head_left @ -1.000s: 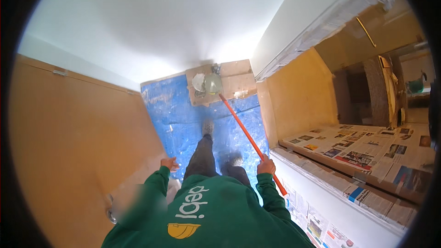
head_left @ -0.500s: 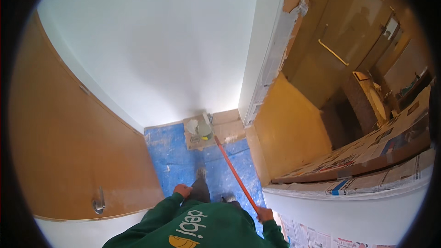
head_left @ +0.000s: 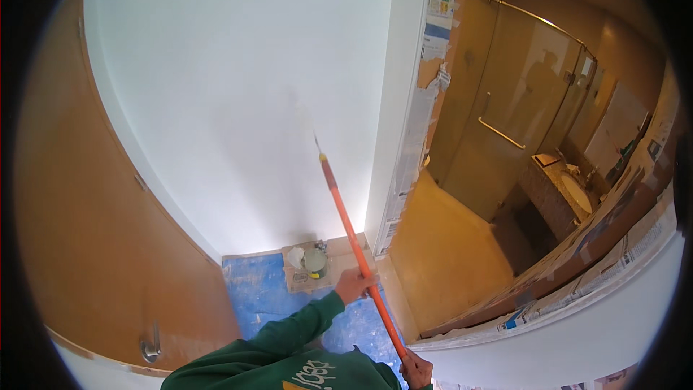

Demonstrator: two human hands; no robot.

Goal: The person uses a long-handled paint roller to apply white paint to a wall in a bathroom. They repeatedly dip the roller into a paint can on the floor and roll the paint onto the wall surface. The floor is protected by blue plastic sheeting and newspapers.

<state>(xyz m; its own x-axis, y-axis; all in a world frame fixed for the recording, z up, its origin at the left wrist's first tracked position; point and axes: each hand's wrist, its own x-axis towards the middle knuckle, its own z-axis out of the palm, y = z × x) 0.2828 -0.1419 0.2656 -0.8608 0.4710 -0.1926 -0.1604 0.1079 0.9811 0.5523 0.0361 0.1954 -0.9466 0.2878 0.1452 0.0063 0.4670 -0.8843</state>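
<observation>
Head view: one orange pole (head_left: 354, 242) in a double grip.
I see the left hand (head_left: 352, 287) with fingers wrapped round it partway down, the right hand (head_left: 417, 370) gripping near its lower end; it slants up before one white wall (head_left: 216, 115). Below, I count one round bucket (head_left: 315, 263) on cardboard (head_left: 338, 251); its contents I can't make out.

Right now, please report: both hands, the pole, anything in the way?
Left hand higher, right hand lower, both gripping orange pole. Pole raised before white wall; contact unclear. Nothing seen blocking pole; container below on cardboard.
</observation>
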